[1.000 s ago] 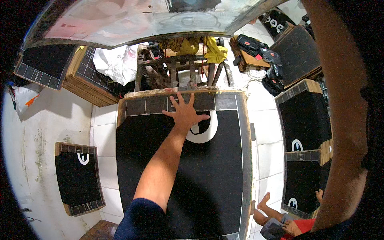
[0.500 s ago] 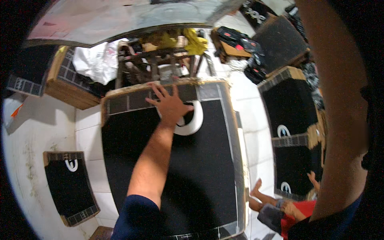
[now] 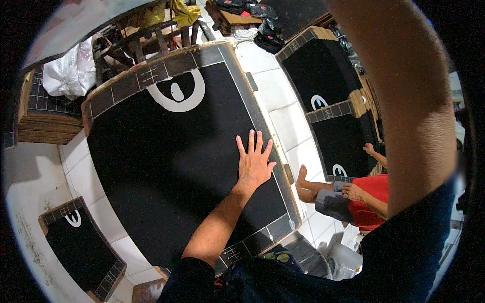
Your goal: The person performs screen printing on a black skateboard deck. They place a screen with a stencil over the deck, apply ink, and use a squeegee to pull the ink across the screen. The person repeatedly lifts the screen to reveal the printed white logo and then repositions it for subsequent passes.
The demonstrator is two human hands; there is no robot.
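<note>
My left hand (image 3: 254, 163) lies flat with its fingers spread on a large sheet of black cloth (image 3: 166, 166), near the cloth's right edge. This cloth covers a board (image 3: 115, 93) with a dark, white-lined border and worn edges. At the cloth's far end is a white rounded print (image 3: 194, 96) with a small white shape inside it. My right arm (image 3: 404, 96) rises along the right side and leaves the picture at the top, so the right hand is hidden.
Smaller boards with black cloth and white prints lie at the right (image 3: 323, 76) and lower left (image 3: 81, 252). A person in a red top (image 3: 371, 199) sits at the right. A white plastic bag (image 3: 69, 70) rests on stacked boards (image 3: 50, 121); black packets (image 3: 268, 25) lie at the back.
My left hand has moved from the white print at the far end toward me and to the right edge of the cloth. The view has turned and shifted.
</note>
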